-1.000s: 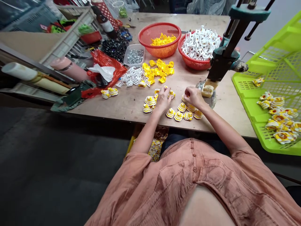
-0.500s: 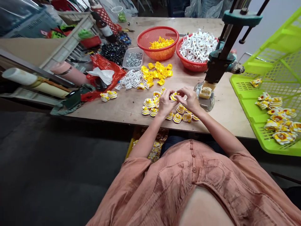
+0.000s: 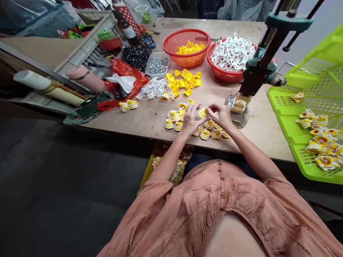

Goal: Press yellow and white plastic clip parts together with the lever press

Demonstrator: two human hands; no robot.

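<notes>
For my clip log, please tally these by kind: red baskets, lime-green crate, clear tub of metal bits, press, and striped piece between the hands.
Red baskets: 2
Lime-green crate: 1
Clear tub: 1
Press: 1
Striped piece between left hand and right hand: 1
Total: 6

The hands [image 3: 190, 120] partly hide the striped piece [image 3: 203, 113]; the top edge crops the press [image 3: 289, 22], the right edge the green basket [image 3: 324, 177]
</notes>
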